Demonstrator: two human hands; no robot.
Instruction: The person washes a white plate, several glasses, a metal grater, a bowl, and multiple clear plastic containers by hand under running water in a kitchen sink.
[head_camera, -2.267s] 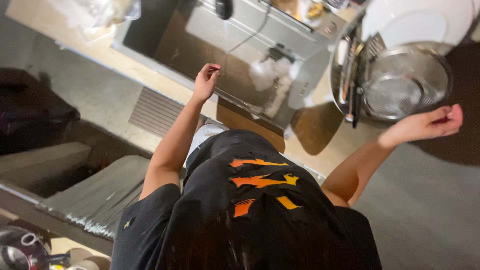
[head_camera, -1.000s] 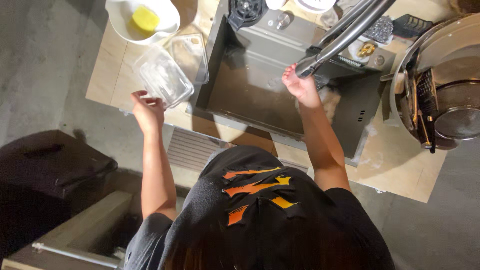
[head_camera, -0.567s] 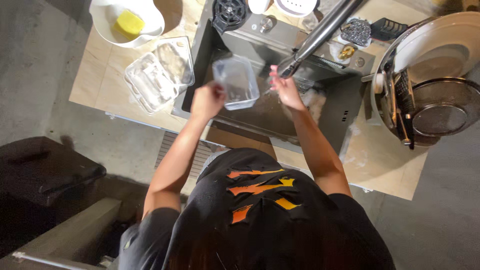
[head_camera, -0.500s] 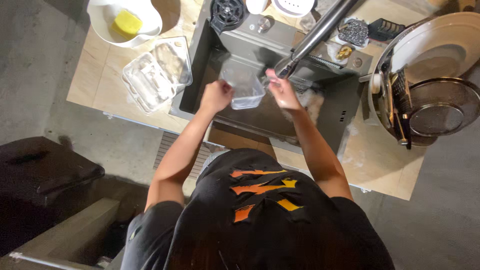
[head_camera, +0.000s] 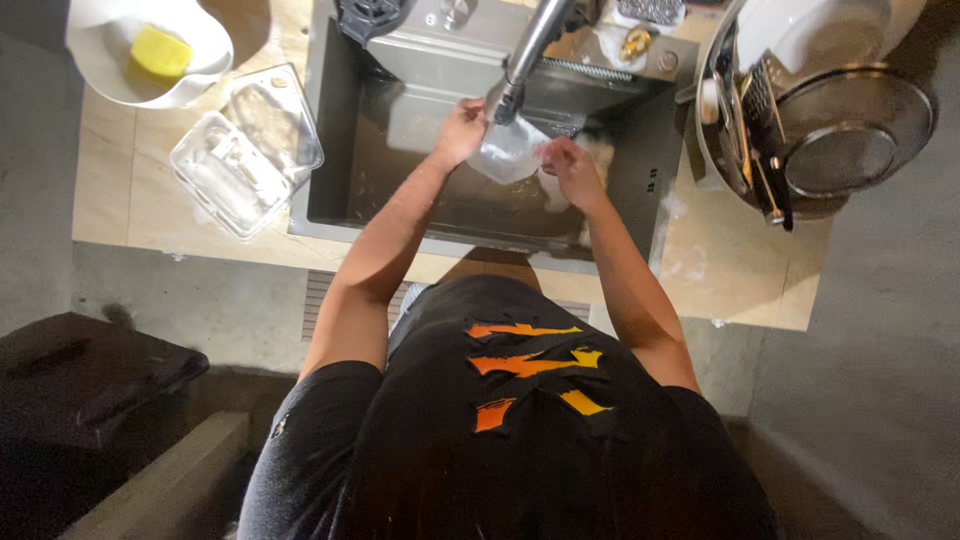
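You hold a clear tub (head_camera: 507, 152) over the sink (head_camera: 400, 190), right under the faucet (head_camera: 525, 55) spout. Your left hand (head_camera: 462, 130) grips its left edge, fingers closed on it; your right hand (head_camera: 567, 170) clasps the right side, fingers curled around the rim.

The faucet arm slants down across the sink's back ledge and ends just above the tub. On the counter (head_camera: 110, 190) left of the sink lie two more clear containers (head_camera: 245, 150), touching each other. Beyond them sits a white bowl (head_camera: 110, 70) with a yellow sponge (head_camera: 160, 52) in it. To the right, a metal strainer (head_camera: 850, 135) rests in a round rack by a white plate (head_camera: 810, 25). The counter is pale beige, the floor grey, and a dark bin (head_camera: 80, 390) stands lower left.
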